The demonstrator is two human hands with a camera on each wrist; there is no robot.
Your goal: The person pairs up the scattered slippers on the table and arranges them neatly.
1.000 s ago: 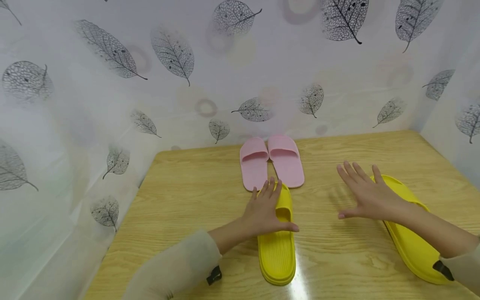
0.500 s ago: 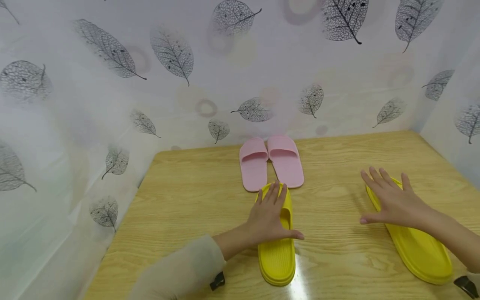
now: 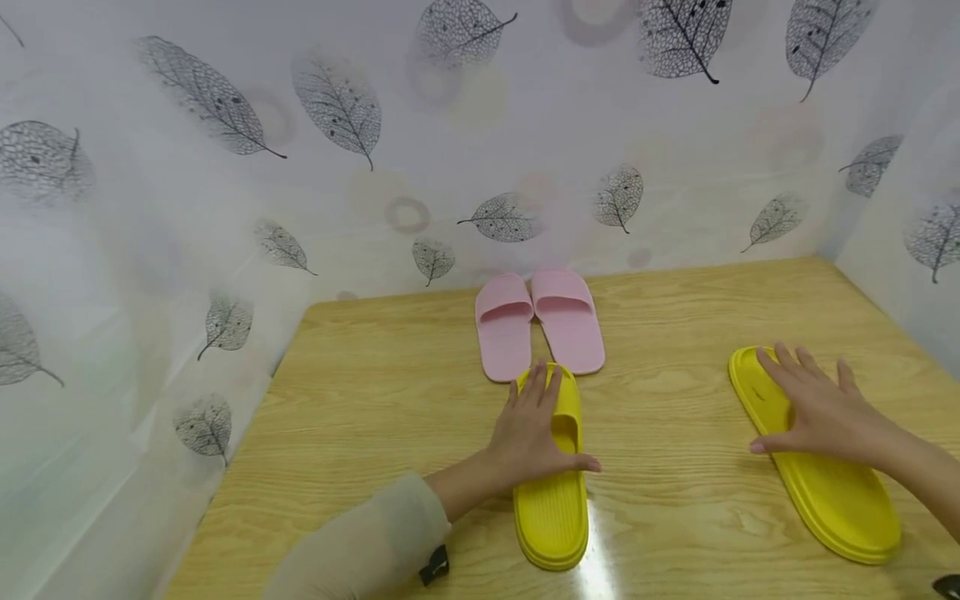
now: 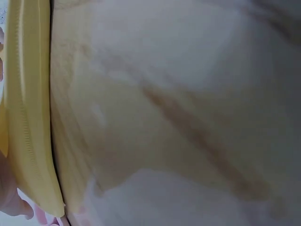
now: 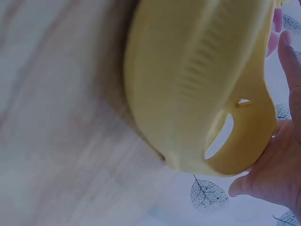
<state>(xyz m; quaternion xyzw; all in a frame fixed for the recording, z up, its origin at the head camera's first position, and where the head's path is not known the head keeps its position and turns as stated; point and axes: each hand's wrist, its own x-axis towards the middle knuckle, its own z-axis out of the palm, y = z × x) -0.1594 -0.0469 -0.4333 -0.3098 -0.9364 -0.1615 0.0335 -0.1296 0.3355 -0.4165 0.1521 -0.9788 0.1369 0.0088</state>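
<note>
In the head view a yellow slipper (image 3: 553, 521) lies on the table just in front of a pink pair, toe pointing away. My left hand (image 3: 527, 433) lies over its strap with the fingers straight and the thumb stretched out to the right. A second yellow slipper (image 3: 836, 508) lies tilted at the right. My right hand (image 3: 832, 412) is over that slipper's strap, fingers spread and straight, thumb out past its left edge. The right wrist view shows this yellow slipper (image 5: 188, 80) up close, with the hand (image 5: 277, 169) beside its strap.
Two pink slippers, the left one (image 3: 505, 342) and the right one (image 3: 572, 329), stand side by side at the back of the wooden table (image 3: 375, 392). A leaf-patterned curtain (image 3: 360, 208) hangs behind and along both sides.
My right hand has moved to the right, from the slipper's left side to over its strap. My left hand stays over its slipper, nearly still. The slippers have not visibly moved.
</note>
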